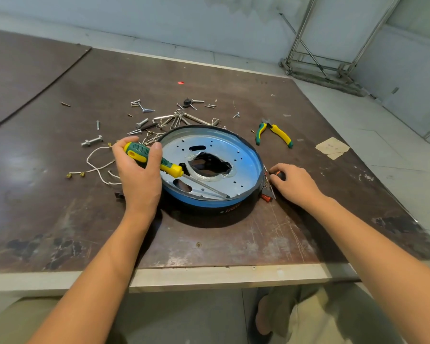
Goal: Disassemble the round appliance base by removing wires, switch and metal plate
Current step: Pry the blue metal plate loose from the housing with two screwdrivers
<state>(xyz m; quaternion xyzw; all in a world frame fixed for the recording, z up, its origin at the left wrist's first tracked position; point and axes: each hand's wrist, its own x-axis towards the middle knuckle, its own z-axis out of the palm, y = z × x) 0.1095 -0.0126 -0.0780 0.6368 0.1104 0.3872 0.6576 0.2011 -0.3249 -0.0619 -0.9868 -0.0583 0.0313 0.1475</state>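
The round black appliance base (224, 209) lies on the brown table with a silvery metal plate (243, 155) inside it; the plate has a jagged hole in its middle. My left hand (139, 172) grips a green and yellow screwdriver (157, 160), its shaft reaching across the plate to the near rim. My right hand (293, 182) sits at the base's right edge, its fingers pinching a small dark and red part (278, 175). A red switch piece (267, 196) shows beside the base below that hand. White wires (94, 165) lie loose to the left.
Several screws, bolts and metal clips (169, 119) are scattered behind the base. Green and yellow pliers (273, 132) lie at the back right, near a scrap of paper (332, 147). The table's front edge (209, 276) runs just in front of my legs.
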